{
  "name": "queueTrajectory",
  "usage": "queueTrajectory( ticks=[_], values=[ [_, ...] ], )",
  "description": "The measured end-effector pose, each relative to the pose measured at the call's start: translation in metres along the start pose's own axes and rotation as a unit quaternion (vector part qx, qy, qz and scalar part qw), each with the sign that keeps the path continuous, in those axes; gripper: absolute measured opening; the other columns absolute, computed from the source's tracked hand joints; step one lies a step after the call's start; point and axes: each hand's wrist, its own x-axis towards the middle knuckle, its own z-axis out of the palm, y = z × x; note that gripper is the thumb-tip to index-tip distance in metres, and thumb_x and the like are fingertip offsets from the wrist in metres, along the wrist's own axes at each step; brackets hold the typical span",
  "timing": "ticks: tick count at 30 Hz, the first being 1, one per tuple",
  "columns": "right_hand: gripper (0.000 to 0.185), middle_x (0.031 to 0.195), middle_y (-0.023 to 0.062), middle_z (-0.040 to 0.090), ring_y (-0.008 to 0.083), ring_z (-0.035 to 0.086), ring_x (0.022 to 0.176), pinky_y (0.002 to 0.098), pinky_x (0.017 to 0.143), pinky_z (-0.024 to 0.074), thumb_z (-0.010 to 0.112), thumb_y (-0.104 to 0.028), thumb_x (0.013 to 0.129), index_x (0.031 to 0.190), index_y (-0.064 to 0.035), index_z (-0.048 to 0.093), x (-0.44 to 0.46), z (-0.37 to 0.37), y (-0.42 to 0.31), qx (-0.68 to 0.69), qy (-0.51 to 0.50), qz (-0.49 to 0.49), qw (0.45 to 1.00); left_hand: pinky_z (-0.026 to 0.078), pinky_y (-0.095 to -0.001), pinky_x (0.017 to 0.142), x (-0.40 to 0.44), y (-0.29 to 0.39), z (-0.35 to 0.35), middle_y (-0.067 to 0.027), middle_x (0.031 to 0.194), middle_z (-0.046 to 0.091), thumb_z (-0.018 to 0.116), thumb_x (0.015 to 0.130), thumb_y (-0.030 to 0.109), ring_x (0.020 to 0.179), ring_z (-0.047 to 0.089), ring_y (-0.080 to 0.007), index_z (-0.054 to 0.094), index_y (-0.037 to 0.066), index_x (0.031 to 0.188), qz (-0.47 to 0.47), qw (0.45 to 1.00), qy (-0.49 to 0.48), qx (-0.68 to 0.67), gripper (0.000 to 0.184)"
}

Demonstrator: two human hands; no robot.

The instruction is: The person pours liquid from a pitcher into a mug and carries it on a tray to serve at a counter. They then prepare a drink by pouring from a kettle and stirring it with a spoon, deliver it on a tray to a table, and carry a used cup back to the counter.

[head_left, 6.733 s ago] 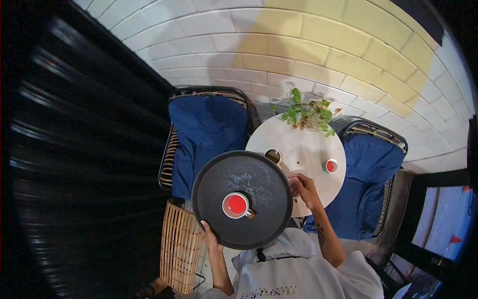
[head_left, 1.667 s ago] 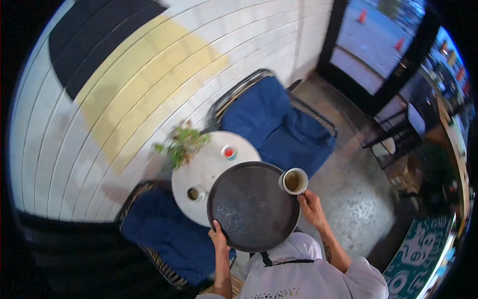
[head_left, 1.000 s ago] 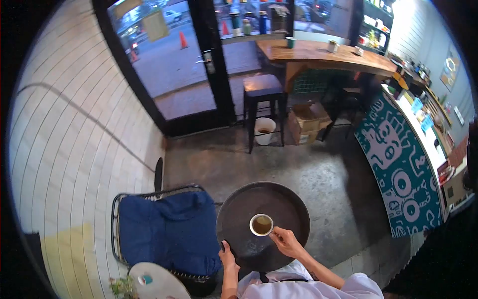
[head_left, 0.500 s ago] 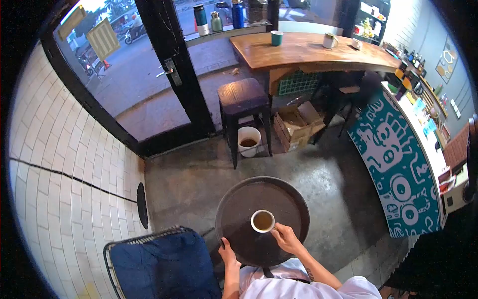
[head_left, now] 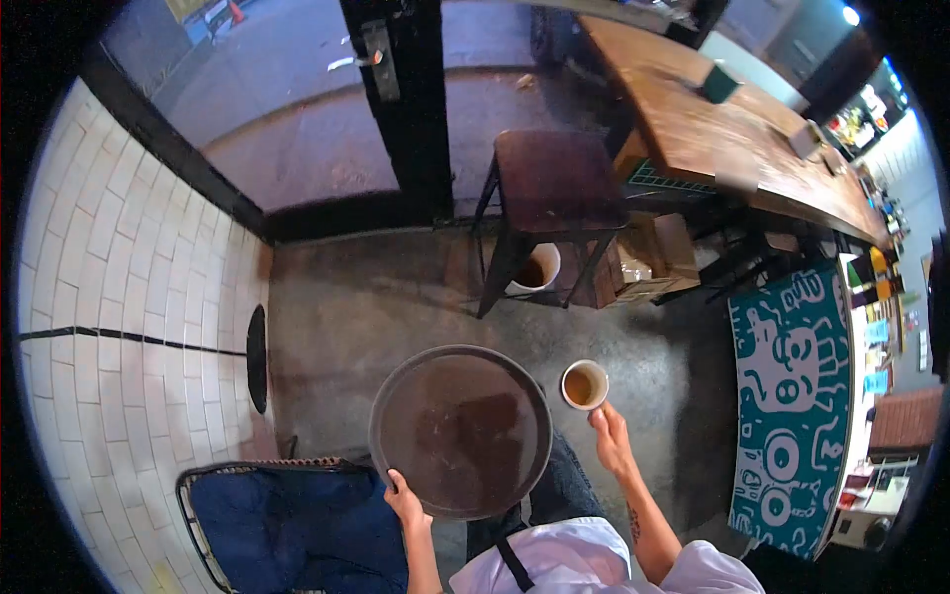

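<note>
My left hand (head_left: 407, 498) grips the lower left rim of a round dark brown tray (head_left: 463, 436), thumb on top and fingers hidden beneath. Nothing stands on the tray. To its right, my right hand (head_left: 614, 441) holds a white mug (head_left: 585, 384) by the handle, apart from the tray and over the floor. Brownish liquid shows inside the mug, which looks slightly tilted.
Ahead stands a dark stool (head_left: 559, 183) with a white bucket (head_left: 535, 269) of brown liquid beneath it. A cardboard box (head_left: 658, 257) sits under the wooden table (head_left: 683, 119). A blue chair (head_left: 287, 530) is at left; a teal patterned counter (head_left: 792, 406) is at right.
The mug has been lifted off the tray and carried right in my right hand. The tray has shifted a little left in my left hand. My view has turned and dipped.
</note>
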Motion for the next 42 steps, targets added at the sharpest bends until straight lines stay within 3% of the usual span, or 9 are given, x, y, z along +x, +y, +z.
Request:
queueTrajectory(
  ticks=[2,11,13,15,18,20,26,32,42],
  values=[
    [0.041,0.076,0.0069,0.047,0.0164,0.043,0.074,0.0364,0.067,0.0415,0.041,-0.034,0.106,0.091,0.0032,0.051,0.041,0.010,0.063,0.002,-0.016,0.017,1.000,0.052,-0.0430,0.093,0.007,-0.005,0.007,-0.0217,0.127,0.060,0.053,0.102,0.047,0.112,0.061,-0.0326,0.049,-0.010,0.132,-0.028,0.991,0.130,0.013,0.064],
    [0.046,0.070,-0.0018,0.041,0.0104,0.036,0.066,0.0319,0.057,0.0340,0.045,-0.041,0.106,0.080,-0.0026,0.048,0.260,0.097,0.275,-0.087,0.021,0.030,0.996,0.054,-0.0525,0.092,0.014,-0.053,0.054,-0.0236,0.141,0.041,0.055,0.095,0.060,0.122,0.054,-0.0381,0.018,-0.001,0.148,-0.156,0.971,0.179,-0.013,0.089],
    [0.055,0.077,0.0227,0.059,0.0284,0.057,0.074,0.0427,0.069,0.0443,0.048,-0.044,0.103,0.090,0.0084,0.058,0.311,0.111,0.316,-0.145,0.022,0.034,0.989,0.055,-0.0546,0.092,0.013,-0.049,0.089,-0.0241,0.140,0.041,0.058,0.093,0.061,0.121,0.054,-0.0381,0.021,-0.002,0.145,-0.247,0.939,0.237,0.034,0.089],
    [0.054,0.087,0.0279,0.065,0.0382,0.066,0.083,0.0468,0.071,0.0463,0.049,-0.046,0.101,0.094,0.0065,0.063,0.367,0.118,0.365,-0.190,0.028,0.059,0.980,0.054,-0.0556,0.092,0.020,-0.085,0.103,-0.0242,0.139,0.042,0.059,0.092,0.060,0.121,0.054,-0.0382,0.022,-0.002,0.144,-0.222,0.950,0.216,-0.042,0.089],
    [0.052,0.093,0.0271,0.069,0.0449,0.067,0.090,0.0501,0.077,0.0509,0.049,-0.046,0.099,0.091,0.0023,0.068,0.428,0.131,0.354,-0.339,-0.001,0.091,0.936,0.053,-0.0563,0.094,0.030,-0.096,0.135,-0.0239,0.138,0.044,0.063,0.090,0.059,0.120,0.053,-0.0379,0.026,-0.002,0.139,-0.270,0.918,0.287,-0.054,0.087],
    [0.050,0.094,0.0248,0.070,0.0447,0.067,0.089,0.0507,0.079,0.0525,0.050,-0.045,0.098,0.091,-0.0001,0.070,0.451,0.140,0.356,-0.375,0.010,0.097,0.922,0.045,-0.0646,0.100,0.034,-0.120,0.144,-0.0230,0.158,0.023,0.062,0.084,0.072,0.138,0.038,-0.0424,0.004,0.006,0.157,-0.255,0.944,0.199,-0.066,0.114],
    [0.036,0.107,0.0143,0.072,0.0347,0.069,0.102,0.0471,0.085,0.0551,0.061,-0.045,0.088,0.104,-0.0152,0.075,0.497,0.141,0.354,-0.655,-0.153,0.092,0.734,0.043,-0.0655,0.101,0.047,-0.120,0.174,-0.0221,0.156,0.027,0.061,0.084,0.071,0.136,0.040,-0.0417,0.009,0.008,0.156,-0.242,0.940,0.203,-0.130,0.109],
    [0.037,0.119,0.0104,0.069,0.0328,0.063,0.116,0.0491,0.103,0.0438,0.063,-0.042,0.086,0.112,-0.0172,0.072,0.498,0.128,0.407,-0.694,0.033,-0.173,0.698,0.047,-0.0630,0.098,0.052,-0.114,0.179,-0.0200,0.148,0.037,0.064,0.084,0.069,0.128,0.048,-0.0395,0.017,0.007,0.153,-0.234,0.935,0.228,-0.139,0.103],
    [0.024,0.104,0.0131,0.073,0.0318,0.069,0.094,0.0532,0.088,0.0474,0.060,-0.028,0.089,0.089,-0.0092,0.074,0.481,0.113,0.343,-0.721,-0.104,-0.119,0.675,0.051,-0.0546,0.095,0.053,-0.117,0.171,-0.0264,0.138,0.043,0.063,0.087,0.065,0.120,0.054,-0.0361,0.019,-0.003,0.143,-0.197,0.954,0.203,-0.101,0.098]
  ],
)
